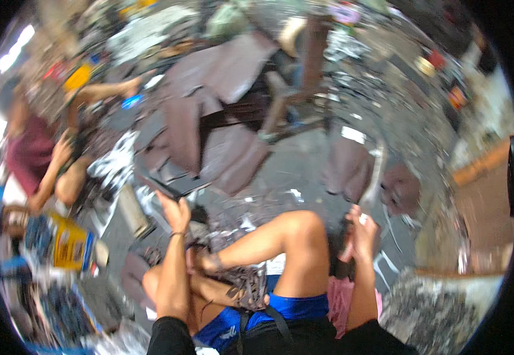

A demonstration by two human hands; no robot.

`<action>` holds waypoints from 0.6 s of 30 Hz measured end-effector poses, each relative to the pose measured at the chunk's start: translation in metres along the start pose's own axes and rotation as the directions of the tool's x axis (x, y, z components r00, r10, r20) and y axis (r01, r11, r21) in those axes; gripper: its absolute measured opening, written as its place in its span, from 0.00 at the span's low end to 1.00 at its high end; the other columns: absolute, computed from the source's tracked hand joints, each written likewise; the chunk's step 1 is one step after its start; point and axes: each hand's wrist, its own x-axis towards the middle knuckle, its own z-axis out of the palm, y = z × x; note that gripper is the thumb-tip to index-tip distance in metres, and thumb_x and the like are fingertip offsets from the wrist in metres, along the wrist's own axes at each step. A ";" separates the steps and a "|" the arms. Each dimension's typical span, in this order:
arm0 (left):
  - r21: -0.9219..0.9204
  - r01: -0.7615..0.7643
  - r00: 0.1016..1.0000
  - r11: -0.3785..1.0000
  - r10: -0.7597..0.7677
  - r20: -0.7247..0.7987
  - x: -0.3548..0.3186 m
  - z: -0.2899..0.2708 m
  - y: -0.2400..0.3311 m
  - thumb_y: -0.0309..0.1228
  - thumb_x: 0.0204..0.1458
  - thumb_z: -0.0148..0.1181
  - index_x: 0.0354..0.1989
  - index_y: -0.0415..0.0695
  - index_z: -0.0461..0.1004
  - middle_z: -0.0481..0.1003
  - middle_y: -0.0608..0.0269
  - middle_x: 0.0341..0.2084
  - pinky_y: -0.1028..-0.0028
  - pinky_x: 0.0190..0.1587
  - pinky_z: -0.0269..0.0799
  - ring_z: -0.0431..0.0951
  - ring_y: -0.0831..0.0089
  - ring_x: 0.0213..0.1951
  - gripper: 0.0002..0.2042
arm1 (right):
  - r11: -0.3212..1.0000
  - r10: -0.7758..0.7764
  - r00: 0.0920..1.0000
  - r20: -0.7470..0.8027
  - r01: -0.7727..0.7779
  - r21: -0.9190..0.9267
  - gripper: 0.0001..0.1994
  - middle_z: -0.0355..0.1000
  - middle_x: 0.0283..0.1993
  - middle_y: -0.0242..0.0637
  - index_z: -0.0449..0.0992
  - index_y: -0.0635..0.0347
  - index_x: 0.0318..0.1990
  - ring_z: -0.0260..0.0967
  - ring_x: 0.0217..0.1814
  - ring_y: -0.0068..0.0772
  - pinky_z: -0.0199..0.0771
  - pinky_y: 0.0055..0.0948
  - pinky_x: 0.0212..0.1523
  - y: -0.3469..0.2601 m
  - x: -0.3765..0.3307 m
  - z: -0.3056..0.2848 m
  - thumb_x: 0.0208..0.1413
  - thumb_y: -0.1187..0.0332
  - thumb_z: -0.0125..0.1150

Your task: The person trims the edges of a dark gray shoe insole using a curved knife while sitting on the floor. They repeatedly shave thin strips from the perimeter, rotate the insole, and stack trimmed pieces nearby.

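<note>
My left hand (176, 213) is raised in front of my left knee, its fingers closed on the edge of a dark flat piece (161, 184) that looks like sheet material. Over on the right, beside my bent knee, my right hand (362, 235) is wrapped round a long tool. Its pale, slightly curved blade (378, 171) points away from me; blur hides its exact kind. Just beyond the blade's left side lie stacked brown pieces (349, 165), with another brown pile (400, 188) to its right. Brown-grey scraps (248, 287) rest on my lap.
Large brown sheets (233, 154) lie heaped ahead around a wooden stand (313, 65). At left a person in a maroon top (32, 151) sits near a yellow container (72, 244). A grey roll (134, 212) lies nearer me. Scraps litter the floor; a brown panel (485, 219) stands right.
</note>
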 end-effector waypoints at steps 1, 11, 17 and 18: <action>-0.203 0.272 0.955 0.941 -0.290 -0.068 0.001 -0.012 0.026 0.29 0.52 0.58 0.68 0.23 0.41 0.55 0.28 0.65 0.63 0.70 0.52 0.59 0.43 0.67 0.41 | 0.997 -0.053 0.999 0.004 0.053 0.062 0.15 0.75 0.30 0.30 0.76 0.59 0.50 0.60 0.18 0.13 0.60 0.21 0.15 -0.029 -0.025 0.003 0.60 0.62 0.64; -0.871 0.288 0.797 -0.399 -0.404 0.449 -0.161 -0.174 0.183 0.20 0.52 0.51 0.60 0.37 0.65 0.72 0.54 0.55 0.54 0.68 0.61 0.71 0.58 0.59 0.24 | 0.944 0.007 0.722 0.692 -0.233 0.234 0.14 0.78 0.33 0.34 0.75 0.62 0.47 0.61 0.17 0.13 0.64 0.17 0.19 -0.055 -0.190 0.095 0.57 0.66 0.68; -0.792 0.562 0.809 -0.240 -0.040 0.586 -0.229 -0.204 0.184 0.37 0.57 0.58 0.64 0.36 0.62 0.69 0.51 0.60 0.49 0.66 0.60 0.71 0.58 0.60 0.28 | 0.974 0.071 0.520 0.851 -0.222 0.055 0.13 0.67 0.24 0.24 0.73 0.59 0.37 0.61 0.18 0.14 0.64 0.18 0.18 -0.050 -0.186 0.058 0.53 0.65 0.73; -0.713 0.624 0.771 -0.320 0.107 0.628 -0.227 -0.209 0.171 0.44 0.56 0.59 0.65 0.36 0.61 0.69 0.50 0.59 0.50 0.63 0.64 0.72 0.56 0.58 0.33 | 0.979 0.059 0.500 0.864 -0.200 0.049 0.13 0.67 0.24 0.24 0.73 0.59 0.36 0.61 0.18 0.14 0.63 0.17 0.19 -0.054 -0.186 0.053 0.53 0.64 0.73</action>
